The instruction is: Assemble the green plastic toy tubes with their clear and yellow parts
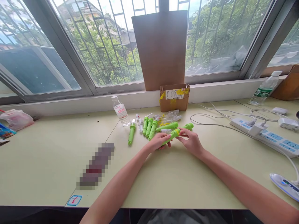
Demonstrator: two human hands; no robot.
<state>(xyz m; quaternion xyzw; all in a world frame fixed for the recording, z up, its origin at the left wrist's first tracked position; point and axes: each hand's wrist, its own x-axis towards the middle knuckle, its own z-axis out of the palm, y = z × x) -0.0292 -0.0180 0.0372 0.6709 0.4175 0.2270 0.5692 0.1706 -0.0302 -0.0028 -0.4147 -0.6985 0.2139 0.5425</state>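
My left hand is closed round a green tube with a yellow ring at its upper right end. The fingers of my right hand pinch at that yellow end. Just behind my hands lie more green tubes, several of them side by side, and one green tube with a clear top apart at the left. Small clear plastic parts and some yellow rings are heaped behind the tubes. Another green piece lies just beyond my right hand.
A water bottle stands behind the tubes, a small cardboard box by the window. At right are a power strip, cables, a white device and another bottle. A pixelated object and a pink bag lie left.
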